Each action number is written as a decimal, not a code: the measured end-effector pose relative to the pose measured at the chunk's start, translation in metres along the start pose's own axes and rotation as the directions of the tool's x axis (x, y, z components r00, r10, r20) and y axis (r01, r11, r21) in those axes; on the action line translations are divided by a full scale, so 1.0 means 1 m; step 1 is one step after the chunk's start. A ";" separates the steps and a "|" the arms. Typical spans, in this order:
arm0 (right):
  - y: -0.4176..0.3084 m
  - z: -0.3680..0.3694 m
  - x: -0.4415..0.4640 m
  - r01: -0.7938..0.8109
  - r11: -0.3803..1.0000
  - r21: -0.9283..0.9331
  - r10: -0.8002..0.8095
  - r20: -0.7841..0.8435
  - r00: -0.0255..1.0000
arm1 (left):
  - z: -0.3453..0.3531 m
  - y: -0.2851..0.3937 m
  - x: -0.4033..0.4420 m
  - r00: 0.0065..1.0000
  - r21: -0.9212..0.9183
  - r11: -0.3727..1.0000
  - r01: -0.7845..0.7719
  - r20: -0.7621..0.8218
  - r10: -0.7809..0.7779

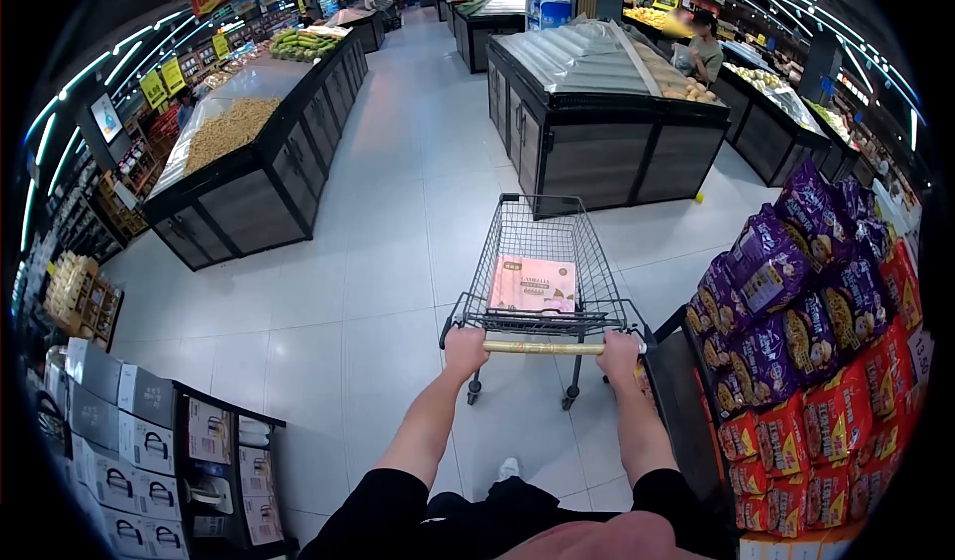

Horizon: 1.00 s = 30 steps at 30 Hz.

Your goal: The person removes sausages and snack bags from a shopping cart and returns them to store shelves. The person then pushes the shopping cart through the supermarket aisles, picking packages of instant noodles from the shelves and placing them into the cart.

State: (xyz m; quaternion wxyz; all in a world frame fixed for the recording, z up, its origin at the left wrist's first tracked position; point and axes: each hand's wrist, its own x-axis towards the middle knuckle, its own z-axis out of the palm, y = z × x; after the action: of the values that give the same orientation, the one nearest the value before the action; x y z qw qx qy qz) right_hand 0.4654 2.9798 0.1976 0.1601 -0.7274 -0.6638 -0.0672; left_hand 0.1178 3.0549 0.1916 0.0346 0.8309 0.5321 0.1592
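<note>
Both my hands grip the pale yellow handle bar (542, 348) of a grey wire shopping cart (600, 281). At the bar's left end, my left hand (465, 349) is wrapped round it. My right hand (619, 353) closes round the right end, near the display rack on that side. Inside the cart lies a flat pink package (534, 283) with printing on it. Below the handle, cart wheels and one white shoe (508, 468) show on the floor.
Purple snack bags (758, 272) and red packets (834, 416) are stacked close on the right. A produce stand (637, 147) stands ahead; another stand (244, 197) is ahead left. White boxes (139, 451) fill the near left. A tiled aisle (398, 142) runs between the stands. A person (706, 53) stands far right.
</note>
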 end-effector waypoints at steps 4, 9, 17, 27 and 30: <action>0.007 0.013 0.022 -0.002 1.000 0.004 0.002 -0.082 0.997 | 0.007 -0.004 0.026 0.999 -0.023 1.000 -0.006 -0.040 0.005; 0.001 0.023 0.040 -0.055 0.998 -0.004 0.055 -0.084 0.995 | 0.017 -0.020 0.055 0.996 -0.036 0.997 -0.064 -0.064 0.062; -0.052 0.036 0.069 -0.181 0.983 -0.033 0.176 -0.103 0.979 | 0.022 -0.083 0.113 0.982 -0.091 0.979 -0.183 -0.071 0.177; -0.124 0.059 0.088 -0.362 0.916 -0.176 0.372 0.026 0.928 | 0.036 -0.170 0.180 0.934 -0.168 0.920 -0.353 -0.114 0.338; -0.145 0.060 0.094 -0.397 0.885 -0.243 0.442 0.173 0.880 | 0.032 -0.190 0.198 0.924 -0.167 0.909 -0.383 -0.094 0.372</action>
State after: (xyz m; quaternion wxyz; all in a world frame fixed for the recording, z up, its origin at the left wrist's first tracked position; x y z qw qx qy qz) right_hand 0.3260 3.0981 0.1910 0.0211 -0.8696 -0.4931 -0.0153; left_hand 0.0375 3.3179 0.1632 0.0630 0.9061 0.3455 0.2359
